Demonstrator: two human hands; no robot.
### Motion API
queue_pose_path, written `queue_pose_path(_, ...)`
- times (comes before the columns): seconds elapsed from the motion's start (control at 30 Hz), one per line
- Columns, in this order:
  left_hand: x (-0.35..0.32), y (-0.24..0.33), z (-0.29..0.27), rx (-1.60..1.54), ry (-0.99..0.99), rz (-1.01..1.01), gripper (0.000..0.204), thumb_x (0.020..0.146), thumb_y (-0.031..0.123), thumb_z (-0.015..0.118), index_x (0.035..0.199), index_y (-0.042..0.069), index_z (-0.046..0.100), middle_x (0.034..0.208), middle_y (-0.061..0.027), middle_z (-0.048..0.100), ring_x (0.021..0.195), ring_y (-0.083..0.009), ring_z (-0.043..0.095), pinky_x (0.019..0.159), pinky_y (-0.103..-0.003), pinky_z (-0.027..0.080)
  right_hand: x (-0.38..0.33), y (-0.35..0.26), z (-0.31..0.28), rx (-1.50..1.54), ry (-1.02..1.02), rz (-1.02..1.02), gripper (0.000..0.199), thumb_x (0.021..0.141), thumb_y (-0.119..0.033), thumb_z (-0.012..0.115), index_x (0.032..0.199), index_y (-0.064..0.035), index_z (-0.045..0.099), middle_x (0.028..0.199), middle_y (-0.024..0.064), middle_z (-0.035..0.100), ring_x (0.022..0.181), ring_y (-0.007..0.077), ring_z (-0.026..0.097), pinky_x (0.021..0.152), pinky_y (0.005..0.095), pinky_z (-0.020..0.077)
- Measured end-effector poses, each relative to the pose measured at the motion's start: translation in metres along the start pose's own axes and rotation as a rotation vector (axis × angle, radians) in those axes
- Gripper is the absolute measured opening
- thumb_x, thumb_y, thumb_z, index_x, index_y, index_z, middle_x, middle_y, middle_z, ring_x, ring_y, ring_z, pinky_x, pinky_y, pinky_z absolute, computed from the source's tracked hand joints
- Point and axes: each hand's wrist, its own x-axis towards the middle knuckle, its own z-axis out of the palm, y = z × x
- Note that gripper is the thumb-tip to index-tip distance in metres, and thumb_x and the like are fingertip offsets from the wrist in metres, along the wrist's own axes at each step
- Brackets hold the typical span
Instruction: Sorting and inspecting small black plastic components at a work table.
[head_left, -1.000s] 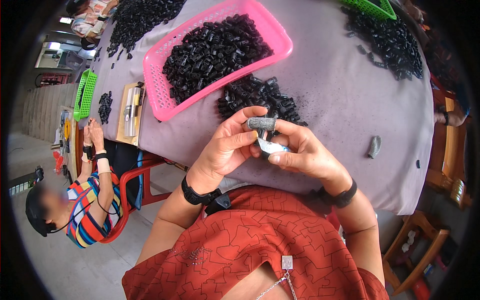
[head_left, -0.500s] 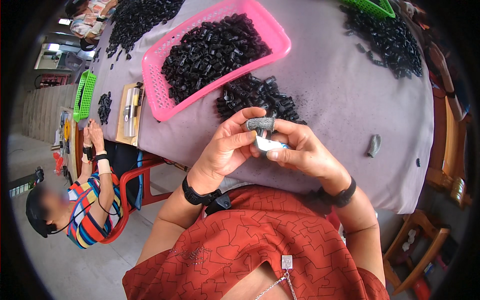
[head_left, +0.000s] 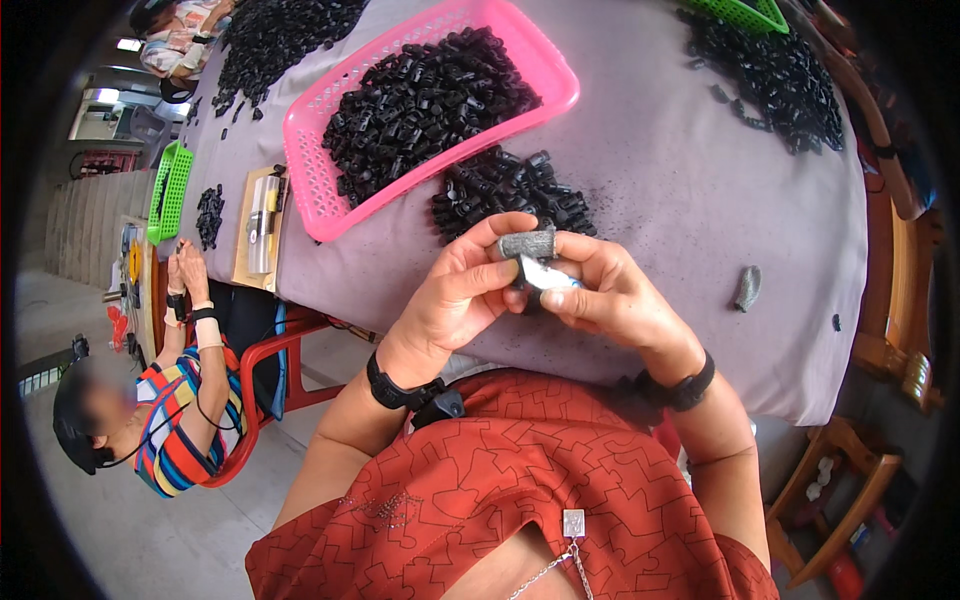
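Going left to right: pink plastic basket (head_left: pixel 557 92) full of black parts sits well up the table, so it's out of the way of the elbows. Left hand (head_left: pixel 455 285) has thumb and fingers curled in, looks like a grip on a small black plastic part (head_left: pixel 532 300), held low in front of the loose pile (head_left: pixel 515 195). Can't tell exactly how the hidden fingertips sit. I'd keep that thumb firm so the part doesn't roll. The grey knitted finger sleeve (head_left: pixel 527 244) right above seems to be on the right index; worth keeping it between skin and edge. Right hand (head_left: pixel 610 295) pinches a thin white piece (head_left: pixel 548 277), maybe a blade, against the part. Short, light strokes, I'd say. Spare grey sleeve (head_left: pixel 748 288) lies off to the right.
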Motion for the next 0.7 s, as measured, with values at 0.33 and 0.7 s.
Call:
queue_pose_path(0.33,0.0,0.0,-0.006,0.012,0.041,-0.011,0.043,0.09,0.005,0.063,0.131,0.008,0.051,0.102,-0.0021,0.064,0.078,-0.01,0.062,0.069,-0.024,0.054,0.002,0.005,0.001,-0.149,-0.031,-0.061,0.047,0.089,-0.014,0.068,0.131,-0.0029,0.049,0.086,-0.0055,0.06,0.072,0.0013,0.044,0.063,0.0185,0.0369)
queue_pose_path(0.7,-0.008,0.029,0.005,0.181,-0.002,0.171,0.041,0.088,0.004,0.064,0.127,0.002,0.05,0.094,-0.0082,0.063,0.075,-0.0131,0.061,0.066,-0.023,0.051,0.003,0.002,0.0,0.072,0.205,-0.148,0.035,0.095,-0.014,0.059,0.127,-0.002,0.055,0.074,-0.0075,0.05,0.054,0.0002,0.036,0.046,0.0174,0.0265)
